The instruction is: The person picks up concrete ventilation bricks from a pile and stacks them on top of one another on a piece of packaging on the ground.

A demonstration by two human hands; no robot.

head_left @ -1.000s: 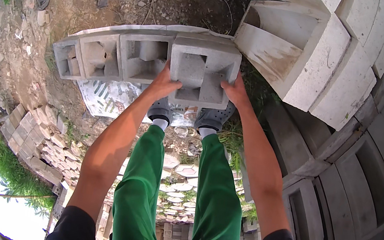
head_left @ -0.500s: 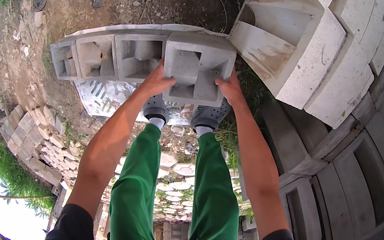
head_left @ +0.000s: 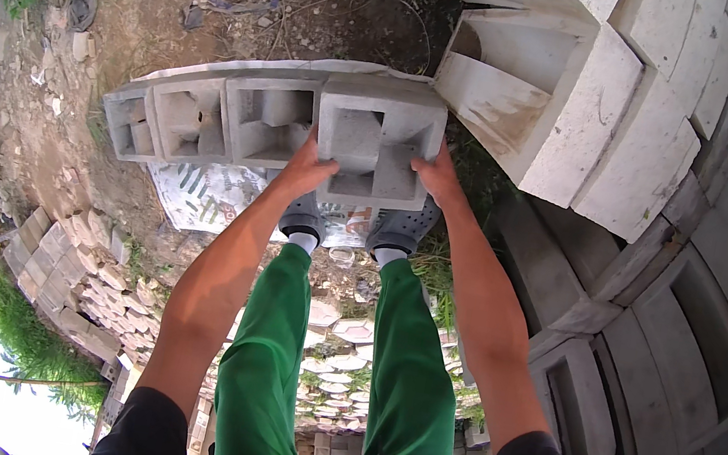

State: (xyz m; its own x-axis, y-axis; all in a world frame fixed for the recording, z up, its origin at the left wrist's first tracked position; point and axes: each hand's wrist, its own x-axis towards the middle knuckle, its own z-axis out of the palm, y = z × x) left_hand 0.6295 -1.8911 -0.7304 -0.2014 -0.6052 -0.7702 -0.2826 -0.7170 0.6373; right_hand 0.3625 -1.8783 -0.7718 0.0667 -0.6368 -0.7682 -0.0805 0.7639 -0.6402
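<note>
A grey concrete block (head_left: 351, 189) with square hollows is gripped between my two hands, at the right end of a row of similar blocks. My left hand (head_left: 308, 168) grips its left side, with the thumb over the near face. My right hand (head_left: 436, 176) has hold of the right side, its thumb also on the face. Most of my fingers are hidden behind the block. Immediately left of it stands another hollow block (head_left: 269, 120), then more of the same kind. A printed white sheet (head_left: 207, 196) lies under the row.
Tall stacked pale concrete troughs (head_left: 581, 119) rise close on the right, with more large concrete frames (head_left: 581, 419) nearer me. My grey clogs (head_left: 408, 220) stand just behind the held block. Rubble and piled pavers (head_left: 45, 258) lie to the left; stony dirt (head_left: 322, 11) stretches beyond the row.
The view has shifted slightly, so the scene sits a little lower and to the right. Both hands keep the same grip, and the block shows little movement against the row.
</note>
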